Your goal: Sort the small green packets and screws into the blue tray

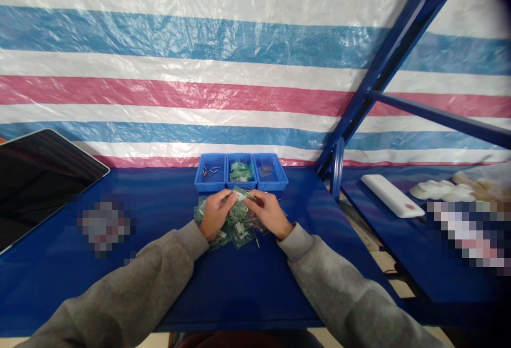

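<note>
Between my two hands is a small green-tinted plastic packet (240, 193), its top edge pinched from both sides. My left hand (216, 214) has its thumb and fingers closed on the packet's left side. On the right side, my right hand (270, 212) grips it the same way. Below them lies a loose pile of similar packets (240, 231) with pale pieces inside, and a thin metal piece (257, 242) sticks out at its front. Just behind stand three joined blue bins: metal pins in the left bin (211, 180), green packets in the middle bin (241, 184), clear packets in the right bin (272, 180).
A large dark-screened panel (43, 177) rests at the left on the blue table (239, 295). To the right, a blue metal frame (351, 111) rises beside a second table (423, 263) bearing a white oblong device (391, 195). A striped plastic sheet (179, 92) hangs behind.
</note>
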The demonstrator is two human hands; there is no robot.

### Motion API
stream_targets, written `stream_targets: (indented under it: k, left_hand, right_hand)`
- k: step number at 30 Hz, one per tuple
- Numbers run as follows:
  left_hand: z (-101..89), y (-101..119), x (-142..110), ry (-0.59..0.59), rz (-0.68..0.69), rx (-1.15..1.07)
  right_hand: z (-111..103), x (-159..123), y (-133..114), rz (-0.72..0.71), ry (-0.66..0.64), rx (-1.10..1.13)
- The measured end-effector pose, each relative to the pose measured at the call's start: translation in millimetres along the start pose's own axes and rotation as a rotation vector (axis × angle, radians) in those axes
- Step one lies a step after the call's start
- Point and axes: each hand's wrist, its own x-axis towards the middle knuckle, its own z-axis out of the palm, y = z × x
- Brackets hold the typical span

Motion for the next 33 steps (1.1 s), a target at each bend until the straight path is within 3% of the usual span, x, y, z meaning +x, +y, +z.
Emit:
stream_targets:
  k: [12,21,29,33]
  left_hand:
    - [-1.8,1.5,-0.3,-0.062,-0.008,-0.069]
    - [-2.2,-1.2,-0.8,-0.04,0.088,-0.094]
    - [0.8,-1.9,-1.4,0.024,-0.006,-0.138]
    - [0.6,-1.0,-0.4,0.034,0.01,-0.138]
  right_hand:
    - [-0.8,-0.8,-3.2,-0.025,0.037,-0.081]
    - [-3.3,0.2,-6.8,-0.046,-0.013,-0.089]
    - [-5.8,0.7,-9.5,-0.122,-0.026,-0.198]
    - [-5.7,1.0,-8.5,-0.133,-0.055,-0.207]
